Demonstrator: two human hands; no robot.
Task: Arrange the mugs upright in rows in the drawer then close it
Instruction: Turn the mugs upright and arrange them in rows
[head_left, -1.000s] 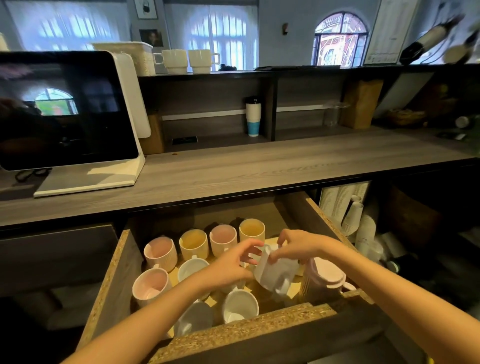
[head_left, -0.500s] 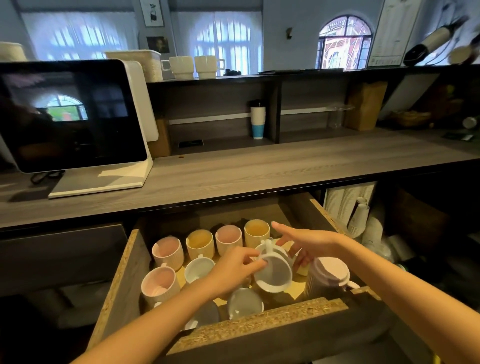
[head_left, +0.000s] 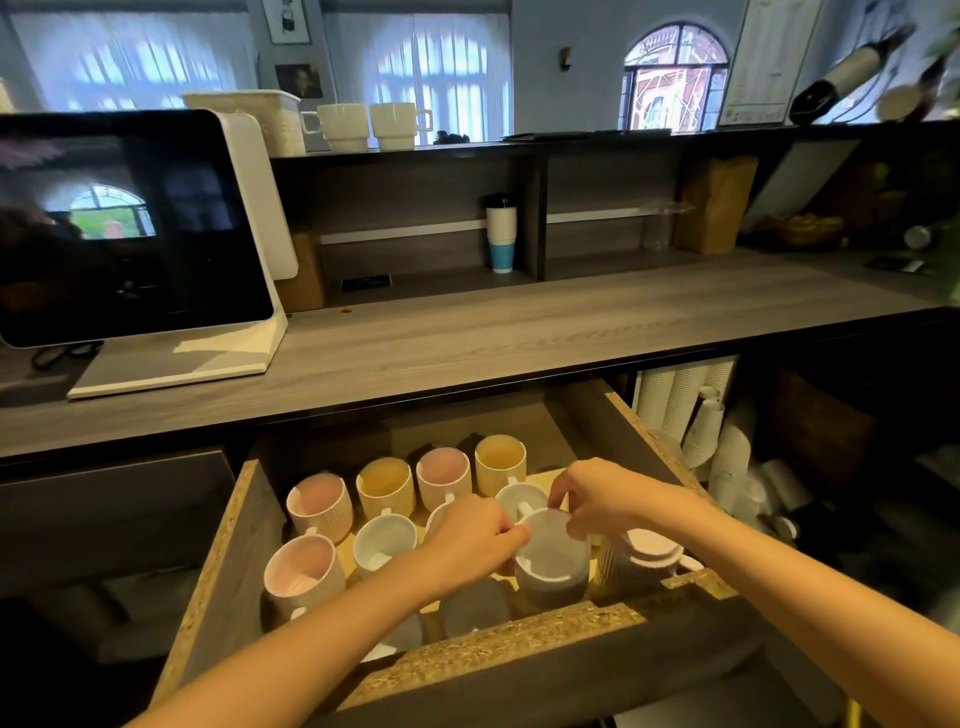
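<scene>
The wooden drawer (head_left: 223, 587) is pulled out below the counter and holds several ribbed mugs. A back row of pink and yellow mugs (head_left: 442, 477) stands upright. A white mug (head_left: 551, 564) stands upright near the front right; my left hand (head_left: 470, 540) grips its left rim and my right hand (head_left: 597, 501) pinches its far rim. Another white mug (head_left: 383, 543) and a pink mug (head_left: 304, 569) stand upright to the left. A pink mug (head_left: 636, 558) sits at the front right corner. Grey mugs near the front wall are partly hidden by my left arm.
The grey wood counter (head_left: 467, 338) runs above the drawer, with a screen on a white stand (head_left: 130, 234) at the left. Stacks of paper cups (head_left: 696, 415) fill the shelf right of the drawer. The drawer's front panel (head_left: 519, 654) lies close to me.
The white mug went from tilted on its side in both hands to upright on the drawer floor. Both hands moved down with it and stay on its rim.
</scene>
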